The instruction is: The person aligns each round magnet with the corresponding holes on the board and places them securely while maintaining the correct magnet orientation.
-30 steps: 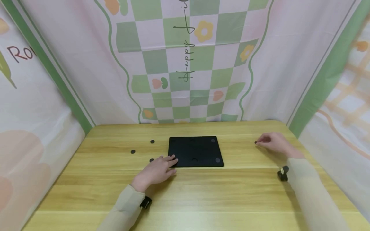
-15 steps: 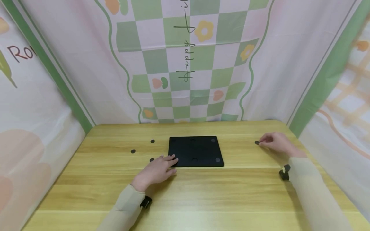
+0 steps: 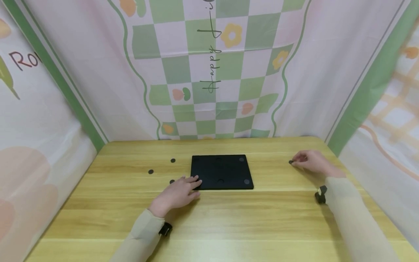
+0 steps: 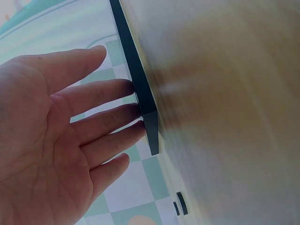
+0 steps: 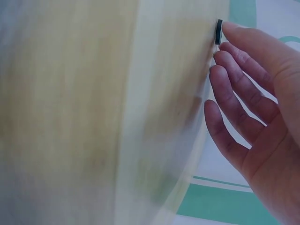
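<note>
Left hand (image 3: 176,192) spread on a black board (image 3: 223,168), right hand (image 3: 313,163) pinching 1 disc (image 5: 219,32) at right; its shallow fingertip hold could slip.

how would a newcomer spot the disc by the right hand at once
On the wooden table, find the flat black board. Go well to its right, to the right hand. The small dark disc by that hand is the only one right of the board; the three other loose discs lie left of it.
</note>
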{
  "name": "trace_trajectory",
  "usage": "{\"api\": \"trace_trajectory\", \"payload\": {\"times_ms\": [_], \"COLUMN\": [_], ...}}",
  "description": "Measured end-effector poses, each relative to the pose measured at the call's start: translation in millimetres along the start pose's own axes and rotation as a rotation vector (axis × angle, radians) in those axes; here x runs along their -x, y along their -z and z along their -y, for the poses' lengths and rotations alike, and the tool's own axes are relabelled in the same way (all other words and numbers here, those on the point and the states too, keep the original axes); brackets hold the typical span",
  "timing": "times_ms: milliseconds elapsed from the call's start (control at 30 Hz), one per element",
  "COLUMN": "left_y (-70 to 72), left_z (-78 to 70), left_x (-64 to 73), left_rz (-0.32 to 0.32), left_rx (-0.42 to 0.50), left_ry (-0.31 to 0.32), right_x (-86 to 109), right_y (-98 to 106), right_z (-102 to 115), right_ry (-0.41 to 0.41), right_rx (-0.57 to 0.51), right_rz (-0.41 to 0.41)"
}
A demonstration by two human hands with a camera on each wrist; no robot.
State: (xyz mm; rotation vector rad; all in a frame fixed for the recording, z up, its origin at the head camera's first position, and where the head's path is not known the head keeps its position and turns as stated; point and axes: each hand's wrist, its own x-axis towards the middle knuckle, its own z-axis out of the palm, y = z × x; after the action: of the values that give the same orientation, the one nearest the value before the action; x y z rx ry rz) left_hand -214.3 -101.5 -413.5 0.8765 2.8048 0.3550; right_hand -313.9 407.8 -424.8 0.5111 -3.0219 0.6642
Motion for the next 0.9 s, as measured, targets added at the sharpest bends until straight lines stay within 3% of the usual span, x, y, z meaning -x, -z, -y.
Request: {"api": "trace_trajectory", "payload": {"times_ms": [333, 900], "left_y": [-0.2, 1.2], "left_z": [-0.6, -1.5], "left_x": [1.0, 1.4], "left_rz": [0.000, 0.000], "left_rx": [0.002, 0.005], "left_ry": [-0.004, 0.007], "right_x": [-3.8, -7.9], "right_y": [-1.7, 0.1], "right_z": [0.8, 5.5], "right_ry": [0.020, -0.026], "right_rx": [0.020, 0.011], "right_rz": [0.008, 0.028]}}
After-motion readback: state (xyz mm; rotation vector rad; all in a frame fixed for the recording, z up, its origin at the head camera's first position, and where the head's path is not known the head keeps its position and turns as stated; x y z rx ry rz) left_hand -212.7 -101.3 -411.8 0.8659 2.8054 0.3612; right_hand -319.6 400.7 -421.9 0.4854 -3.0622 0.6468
